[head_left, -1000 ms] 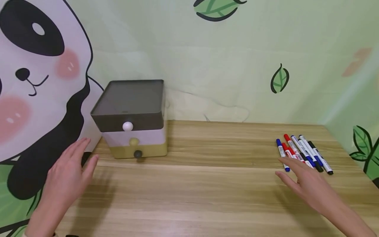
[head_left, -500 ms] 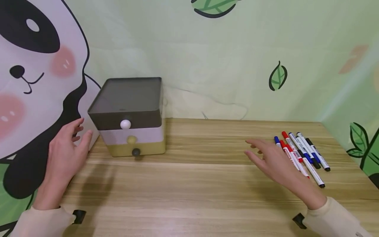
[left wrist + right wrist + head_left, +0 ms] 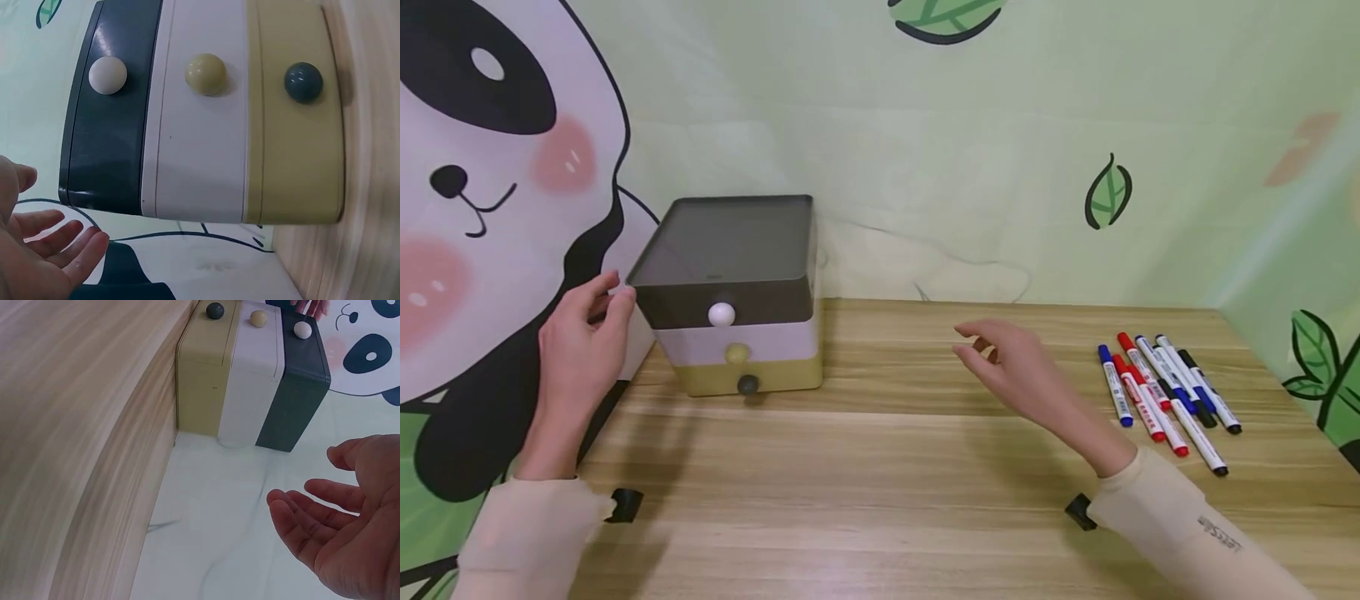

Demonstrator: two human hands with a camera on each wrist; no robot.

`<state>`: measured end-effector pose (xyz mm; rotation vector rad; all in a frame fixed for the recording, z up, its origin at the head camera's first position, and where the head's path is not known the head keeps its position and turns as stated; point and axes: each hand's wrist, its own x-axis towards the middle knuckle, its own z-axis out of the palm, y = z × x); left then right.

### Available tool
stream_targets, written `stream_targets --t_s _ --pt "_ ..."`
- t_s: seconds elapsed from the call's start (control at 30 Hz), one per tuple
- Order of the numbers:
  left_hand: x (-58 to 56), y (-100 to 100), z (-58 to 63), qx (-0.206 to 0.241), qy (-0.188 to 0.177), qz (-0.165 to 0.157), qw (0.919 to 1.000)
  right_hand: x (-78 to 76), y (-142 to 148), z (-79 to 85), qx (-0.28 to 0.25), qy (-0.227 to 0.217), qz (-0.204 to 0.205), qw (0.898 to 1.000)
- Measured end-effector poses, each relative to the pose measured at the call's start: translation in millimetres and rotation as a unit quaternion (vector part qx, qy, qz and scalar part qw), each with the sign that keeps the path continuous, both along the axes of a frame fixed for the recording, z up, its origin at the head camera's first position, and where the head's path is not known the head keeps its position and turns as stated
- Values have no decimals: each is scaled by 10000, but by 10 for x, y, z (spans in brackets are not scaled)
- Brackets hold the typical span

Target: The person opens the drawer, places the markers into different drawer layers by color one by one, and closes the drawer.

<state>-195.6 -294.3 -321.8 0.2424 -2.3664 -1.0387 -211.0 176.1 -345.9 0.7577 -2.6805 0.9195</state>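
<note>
A three-tier drawer box (image 3: 730, 300) stands at the back left of the table, dark grey on top, pale lilac in the middle, olive yellow below. Each tier has a round knob; the white knob (image 3: 107, 75) is on the dark tier. My left hand (image 3: 583, 342) is in the air by the box's left front corner, fingers loosely bent, holding nothing; whether it touches the corner I cannot tell. My right hand (image 3: 1018, 362) hovers over the middle of the table, fingers relaxed around nothing. To its right lie several markers (image 3: 1165, 400) with blue, red and black caps.
The wooden table (image 3: 880, 483) ends against a pale green backdrop (image 3: 940, 167) with leaf drawings. A large panda picture (image 3: 497, 250) covers the left side, close behind the left hand. Small black pieces (image 3: 1081, 511) are fixed at both sleeves.
My right hand has moved left, away from the markers, uncovering them. My left hand has risen and shifted right toward the drawer box. Box and markers stay in place.
</note>
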Motion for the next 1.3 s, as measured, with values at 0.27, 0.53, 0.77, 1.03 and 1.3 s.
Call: stream_targets --t_s 0.27,0.53,0.77,1.03,1.3 --pt "-202 2 70 261 -5 295 9992 -140 -213 40 -140 -105 9 9998" --pt "-348 12 133 733 -431 386 9956 -265 -435 113 -312 -334 68 9989" --pt "-423 41 132 924 -381 557 9934 -412 -679 198 -697 -362 189 9967" --pt "-441 67 121 1118 -345 629 9911 -532 -1017 309 -1031 -527 228 9930" --pt "-397 89 107 1332 -289 521 9893 -635 -1219 304 -1265 -728 279 9889"
